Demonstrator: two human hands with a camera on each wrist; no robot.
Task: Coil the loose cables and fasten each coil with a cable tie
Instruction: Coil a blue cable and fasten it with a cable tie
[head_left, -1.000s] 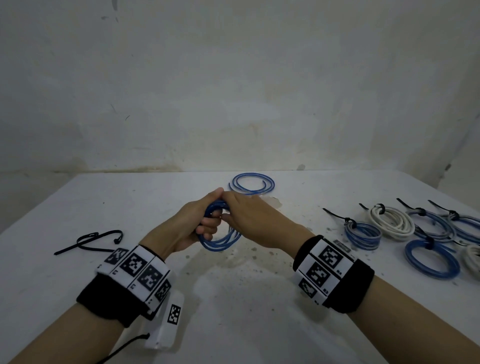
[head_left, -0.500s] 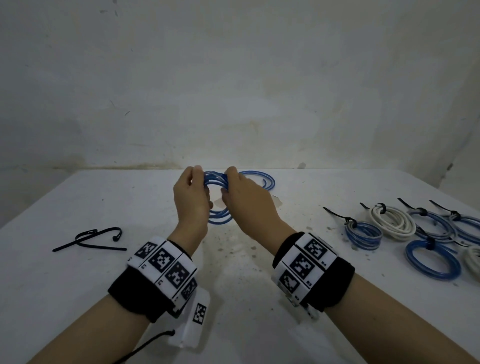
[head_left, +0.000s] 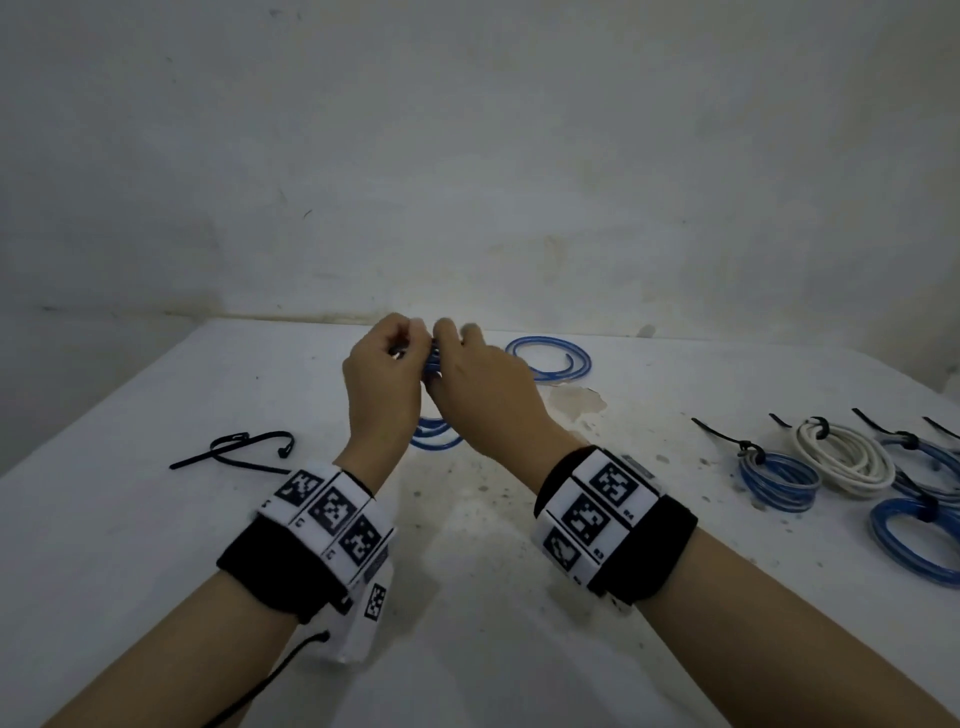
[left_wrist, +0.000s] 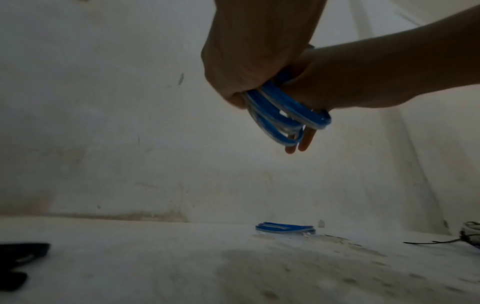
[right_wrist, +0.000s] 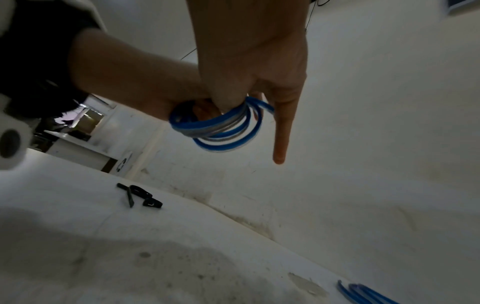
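Observation:
A blue-and-white cable coil (head_left: 434, 435) hangs in the air above the white table (head_left: 156, 545), gripped at its top by both hands. My left hand (head_left: 410, 338) curls its fingers round the loops from the left. My right hand (head_left: 451, 338) pinches the same bundle from the right. In the right wrist view the coil (right_wrist: 221, 127) shows several loops, and one finger (right_wrist: 281, 133) points straight down beside it. The left wrist view has the coil (left_wrist: 283, 115) squeezed between the two palms. No tie is seen on this coil.
Another loose blue cable (head_left: 550, 358) lies at the table's far edge. Black cable ties (head_left: 234, 452) lie at the left. Several tied coils, blue (head_left: 776, 480) and white (head_left: 847, 457), sit along the right side. A wall stands close behind.
Both hands have lifted the coil up and away from me, from low over the table to near the far edge. The grip has shifted to the coil's top, so the loops hang down.

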